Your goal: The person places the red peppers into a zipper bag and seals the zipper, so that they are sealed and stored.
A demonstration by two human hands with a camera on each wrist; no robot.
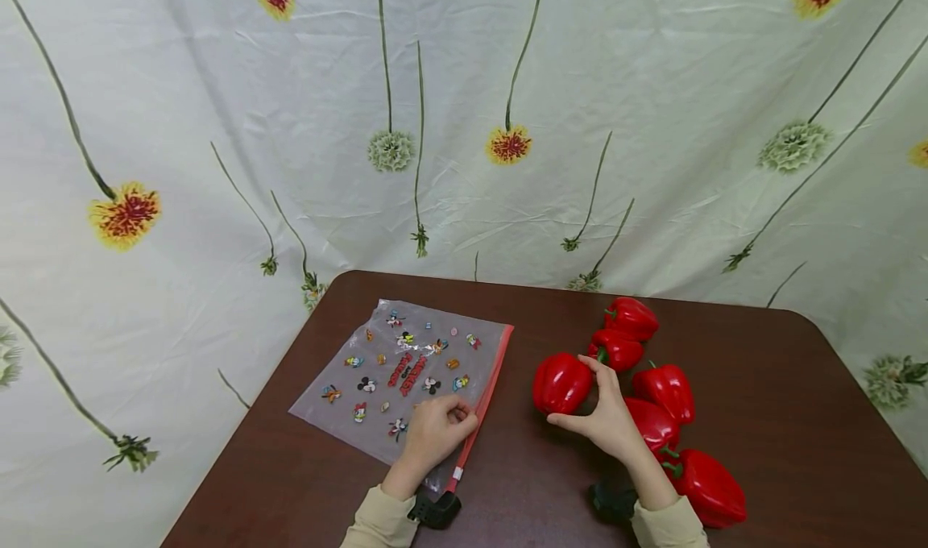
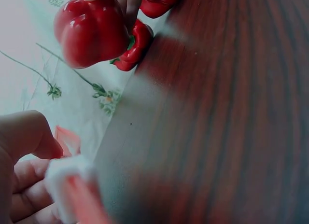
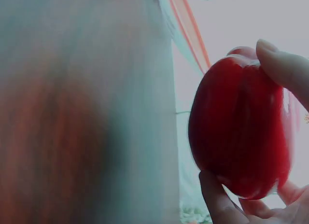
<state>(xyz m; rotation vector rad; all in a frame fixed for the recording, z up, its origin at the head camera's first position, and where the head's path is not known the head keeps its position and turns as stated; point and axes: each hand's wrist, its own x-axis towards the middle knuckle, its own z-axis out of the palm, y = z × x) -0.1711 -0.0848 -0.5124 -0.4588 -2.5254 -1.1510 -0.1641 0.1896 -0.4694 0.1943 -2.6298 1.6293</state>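
Observation:
My right hand (image 1: 609, 419) grips a glossy red bell pepper (image 1: 561, 384) between thumb and fingers. In the right wrist view that pepper (image 3: 241, 130) fills the space between the fingertips and the thumb. A flat, see-through zipper bag (image 1: 428, 334) with cartoon prints lies to the left, its red zipper edge facing the pepper. At that edge my left hand (image 1: 438, 429) pinches the bag, fingers curled. The left wrist view shows the thumb and fingers at the red strip (image 2: 67, 138), with a white slider (image 2: 71, 173) blurred close by.
Several more red bell peppers lie right of my right hand, among them one at the front (image 1: 709, 490) and one at the back (image 1: 631, 319). The brown table (image 1: 783, 419) has its far edge against a flower-print cloth (image 1: 464, 193).

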